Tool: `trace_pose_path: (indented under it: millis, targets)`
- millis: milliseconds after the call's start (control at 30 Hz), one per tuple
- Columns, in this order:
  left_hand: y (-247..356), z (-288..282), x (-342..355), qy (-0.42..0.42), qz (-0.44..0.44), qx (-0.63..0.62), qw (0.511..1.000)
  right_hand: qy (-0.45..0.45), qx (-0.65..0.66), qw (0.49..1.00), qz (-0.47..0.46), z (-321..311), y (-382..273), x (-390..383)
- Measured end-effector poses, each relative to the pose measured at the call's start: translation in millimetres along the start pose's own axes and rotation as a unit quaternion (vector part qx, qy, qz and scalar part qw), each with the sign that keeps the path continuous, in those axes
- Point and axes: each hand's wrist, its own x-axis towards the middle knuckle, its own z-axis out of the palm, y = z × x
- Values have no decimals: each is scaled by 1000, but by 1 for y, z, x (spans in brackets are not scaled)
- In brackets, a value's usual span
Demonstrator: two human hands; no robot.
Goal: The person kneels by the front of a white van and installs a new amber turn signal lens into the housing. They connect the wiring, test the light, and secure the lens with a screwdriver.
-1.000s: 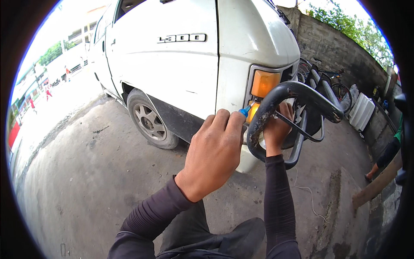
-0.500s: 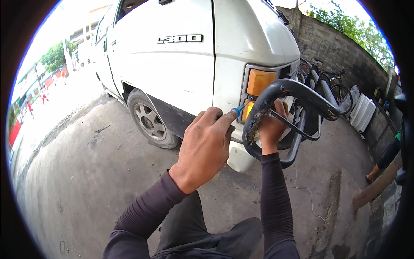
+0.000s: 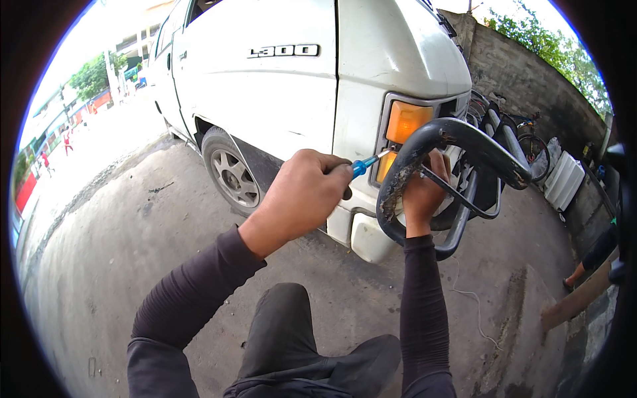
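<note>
Filling the upper middle, the white van [image 3: 285, 99] bears a looped black bar [image 3: 390, 199] partly in front of its upper amber lamp [image 3: 407, 121] and lower amber lamp [image 3: 384, 166], both in place; the work there seems under way, with some screwing or unscrewing probably left. Raised inside the loop, the right hand [image 3: 423, 196] has fingers too hidden to judge, while the left hand [image 3: 306, 189] angles rightward, wrist nearly straight, fingers clenched around a blue-handled screwdriver [image 3: 360, 167] whose tip lies by the gap between the lamps.

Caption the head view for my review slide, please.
Left hand holds a blue-handled screwdriver near amber lamps on a white van; right hand within a looped black bar.
</note>
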Motion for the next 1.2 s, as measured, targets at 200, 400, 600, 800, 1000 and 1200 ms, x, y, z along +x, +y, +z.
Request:
trace_pose_path:
  millis: [200, 400, 600, 800, 1000, 1200]
  targets:
    - [-11, 25, -10, 192, 328, 302, 874, -7, -12, 1000, 10, -1, -3, 0]
    - [-2, 23, -1, 119, -90, -419, 896, -9, 15, 1000, 5, -1, -3, 0]
    - [-13, 7, -1, 56, 76, -3, 996, 9, 53, 998, 26, 0, -4, 0]
    - [-3, 30, 0, 255, 386, 243, 853, -4, -3, 1000, 26, -1, -4, -1]
    - [15, 17, -5, 47, -103, -525, 844, 0, 10, 1000, 25, 1, 0, -2]
    - [3, 2, 9, 44, 102, 99, 989, 6, -2, 1000, 1, 3, 3, -1]
